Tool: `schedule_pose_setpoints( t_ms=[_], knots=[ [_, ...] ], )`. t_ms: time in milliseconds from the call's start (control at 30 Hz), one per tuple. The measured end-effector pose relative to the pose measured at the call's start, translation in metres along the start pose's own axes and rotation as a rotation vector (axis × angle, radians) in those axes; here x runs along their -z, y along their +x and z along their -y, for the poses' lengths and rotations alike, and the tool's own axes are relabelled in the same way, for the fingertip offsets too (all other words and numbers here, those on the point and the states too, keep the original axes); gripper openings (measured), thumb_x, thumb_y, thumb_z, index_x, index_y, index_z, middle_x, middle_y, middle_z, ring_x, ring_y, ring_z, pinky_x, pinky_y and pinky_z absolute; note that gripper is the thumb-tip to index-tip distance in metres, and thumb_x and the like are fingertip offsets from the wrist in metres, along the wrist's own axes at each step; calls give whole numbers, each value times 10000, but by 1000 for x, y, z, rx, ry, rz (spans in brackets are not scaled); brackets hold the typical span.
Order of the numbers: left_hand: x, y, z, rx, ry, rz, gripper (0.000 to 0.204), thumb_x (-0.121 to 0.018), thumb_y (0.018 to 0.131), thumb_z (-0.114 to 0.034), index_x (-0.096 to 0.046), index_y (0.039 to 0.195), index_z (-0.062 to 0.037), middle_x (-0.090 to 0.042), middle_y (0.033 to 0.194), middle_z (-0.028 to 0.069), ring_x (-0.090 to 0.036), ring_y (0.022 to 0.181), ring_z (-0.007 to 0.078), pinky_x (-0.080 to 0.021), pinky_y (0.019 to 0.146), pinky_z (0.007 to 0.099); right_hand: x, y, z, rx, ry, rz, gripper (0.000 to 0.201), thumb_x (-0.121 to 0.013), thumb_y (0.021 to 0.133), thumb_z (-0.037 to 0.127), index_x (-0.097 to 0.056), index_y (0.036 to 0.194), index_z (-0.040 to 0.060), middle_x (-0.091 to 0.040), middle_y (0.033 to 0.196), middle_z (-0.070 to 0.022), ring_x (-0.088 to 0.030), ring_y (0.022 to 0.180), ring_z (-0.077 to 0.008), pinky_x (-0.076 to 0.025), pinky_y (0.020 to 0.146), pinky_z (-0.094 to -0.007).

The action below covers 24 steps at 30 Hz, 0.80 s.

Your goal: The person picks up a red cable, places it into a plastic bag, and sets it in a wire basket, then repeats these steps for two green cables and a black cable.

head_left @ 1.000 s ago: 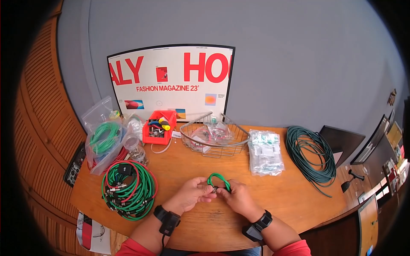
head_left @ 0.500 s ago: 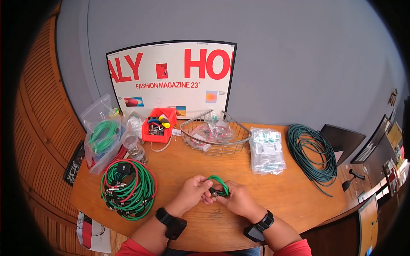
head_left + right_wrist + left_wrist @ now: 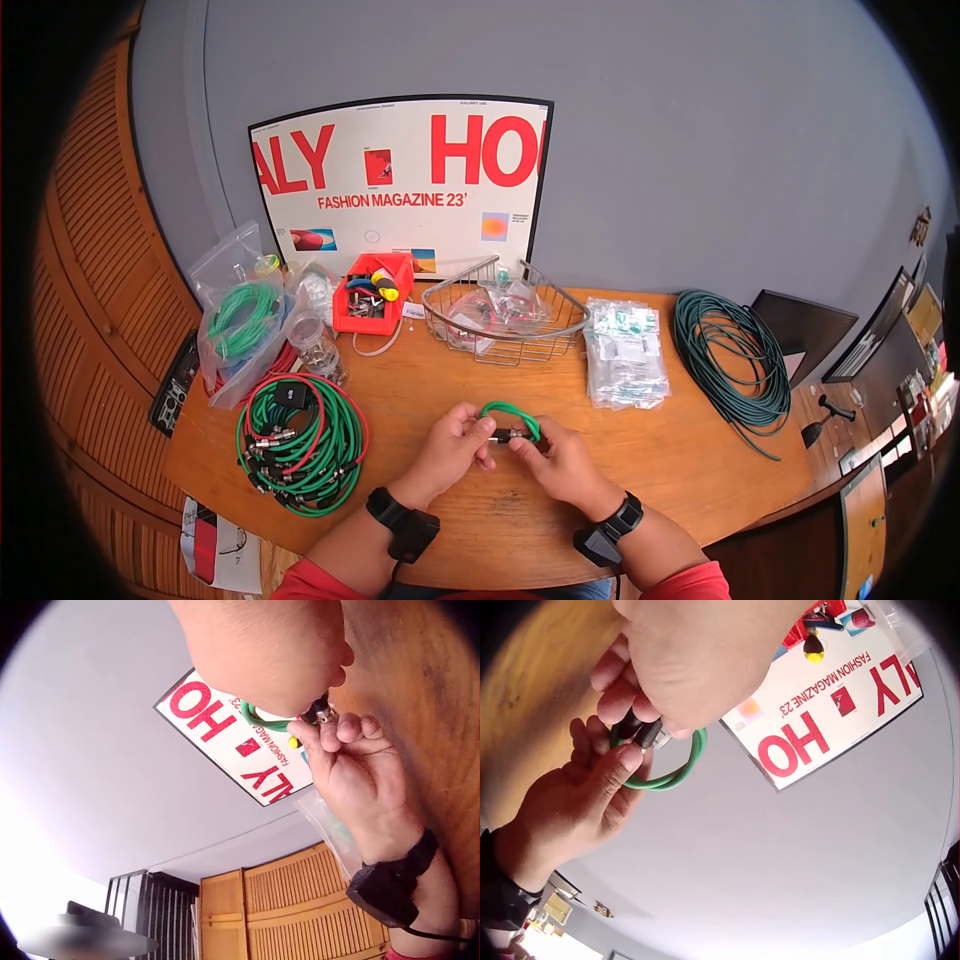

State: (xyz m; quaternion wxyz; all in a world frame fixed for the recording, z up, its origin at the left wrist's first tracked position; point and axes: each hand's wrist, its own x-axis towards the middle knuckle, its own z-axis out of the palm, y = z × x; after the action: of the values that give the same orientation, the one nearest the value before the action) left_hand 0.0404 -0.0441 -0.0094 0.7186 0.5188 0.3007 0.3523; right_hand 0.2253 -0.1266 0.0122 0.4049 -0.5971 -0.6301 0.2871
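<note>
A short looped green cable (image 3: 512,408) is held between both hands over the front middle of the table, its loop arching up on the far side. My left hand (image 3: 448,450) pinches its metal-and-black connector end (image 3: 649,733) between thumb and fingers. From the other side, my right hand (image 3: 560,462) grips the cable and the black connector parts (image 3: 516,434), thumb on top. Fingertips of the two hands come close together at the connectors, as the right wrist view shows with the metal connector (image 3: 324,714) there. The fingers partly cover the ends.
Coiled green and red cables (image 3: 340,440) lie at left, near a plastic bag (image 3: 215,355) and a jar (image 3: 318,352). Behind stand a red bin (image 3: 372,322), a wire basket (image 3: 530,350) and a monitor (image 3: 400,150). At right are clear packets (image 3: 628,375) and a dark green cable coil (image 3: 690,350).
The cable loop has tipped and turned between the hands. The connectors now show lying crosswise between the fingertips, with the hands slightly apart. The other things on the table have stayed put.
</note>
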Motion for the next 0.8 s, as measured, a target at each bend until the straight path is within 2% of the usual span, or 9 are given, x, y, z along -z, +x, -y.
schedule_pose_setpoints(
  t_ms=[67, 100, 200, 333, 367, 533, 600, 700, 800],
  knots=[
    [-2, 0, 0, -27, 93, 17, 253, -611, 1020, -200, -517, 1165, -14, -603, 811, 42, -621, 652, 125, -541, 597, 270, -8, 3, -16, 37, 177, -122, 235, -726, 933, 188, -654, 1064, 7, -648, 726, -93, -600, 636, -148, -502, 612, -302],
    [-3, 0, 1, -53, 185, 33, 233, -621, 1013, -167, -508, 1153, -19, -606, 847, 36, -621, 710, 114, -541, 643, 264, -9, 4, -21, 37, 177, -122, 235, -726, 933, 188, -654, 1064, 7, -648, 726, -93, -600, 636, -148, -502, 612, -302],
    [0, 7, 17, -202, 156, 42, 220, -642, 995, -111, -492, 1131, -24, -615, 922, 28, -612, 839, 94, -524, 742, 249, -11, 5, -27, 12, 371, -97, 176, -696, 951, 123, -647, 1066, -1, -674, 773, -58, -611, 674, -102, -503, 621, -267],
    [-5, 3, 11, -156, -1, 79, 213, -653, 982, -84, -503, 1123, -30, -616, 962, 21, -591, 920, 74, -502, 799, 242, -8, 7, -21, -80, 618, -27, 179, -670, 956, 53, -625, 1117, -13, -694, 894, -43, -631, 768, -74, -507, 677, -222],
    [-5, 3, 17, -214, 52, 91, 190, -627, 983, -39, -502, 1124, -26, -629, 1021, 38, -612, 951, 89, -520, 815, 255, -7, 8, -18, -90, 720, -25, 197, -670, 956, 48, -617, 1135, -16, -697, 931, -49, -644, 801, -77, -511, 700, -212],
    [-13, -3, 18, -255, 292, 9, 165, -590, 964, 58, -531, 1103, -7, -646, 1076, 54, -626, 969, 93, -530, 826, 251, -5, 9, -29, -80, 566, 5, 220, -616, 974, -16, -549, 1183, -22, -677, 1022, -82, -668, 882, -130, -571, 781, -266],
    [-10, -2, 11, -115, 325, -82, 149, -571, 959, 77, -559, 1088, 5, -655, 1081, 57, -626, 979, 90, -523, 855, 241, -8, 9, -27, -86, 453, 1, 221, -614, 969, -28, -549, 1180, -26, -675, 1020, -83, -667, 873, -129, -568, 772, -261],
    [-6, 1, 19, -140, 177, 22, 152, -589, 961, 55, -566, 1104, 11, -656, 1072, 51, -622, 998, 84, -518, 881, 239, -8, 9, -23, -153, 431, -14, 237, -614, 955, -43, -548, 1182, -27, -674, 995, -84, -667, 835, -127, -564, 739, -255],
    [-16, -3, 24, -183, 266, 31, 149, -602, 961, 42, -572, 1105, 17, -654, 1076, 40, -618, 1021, 84, -518, 894, 241, -7, 11, -36, -123, 293, -145, 259, -714, 891, 51, -612, 1116, -28, -719, 895, -92, -686, 795, -125, -536, 685, -276]
  ],
)
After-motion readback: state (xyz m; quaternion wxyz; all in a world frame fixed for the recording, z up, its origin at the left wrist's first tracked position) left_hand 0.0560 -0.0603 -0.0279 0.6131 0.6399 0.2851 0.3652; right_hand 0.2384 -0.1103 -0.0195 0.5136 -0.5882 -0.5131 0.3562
